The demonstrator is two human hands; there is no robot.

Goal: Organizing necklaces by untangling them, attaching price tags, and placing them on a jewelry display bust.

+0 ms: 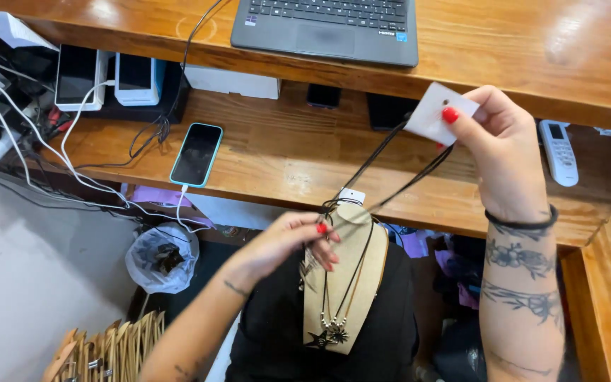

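The black cord necklace [390, 170] is stretched on a slant, from the tan display bust [344, 283] at lower centre up to the white card [438, 112] at upper right. The card is pinched by the right hand [500, 152] (the higher one); the cord's low end is gripped by the left hand [288, 247].

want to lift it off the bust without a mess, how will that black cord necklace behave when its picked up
Probably floppy: the black cord necklace only runs straight where the right hand pulls it taut. Its star pendant likely swings once free. Seemingly light, since the fingertips pinching the white card hold it.
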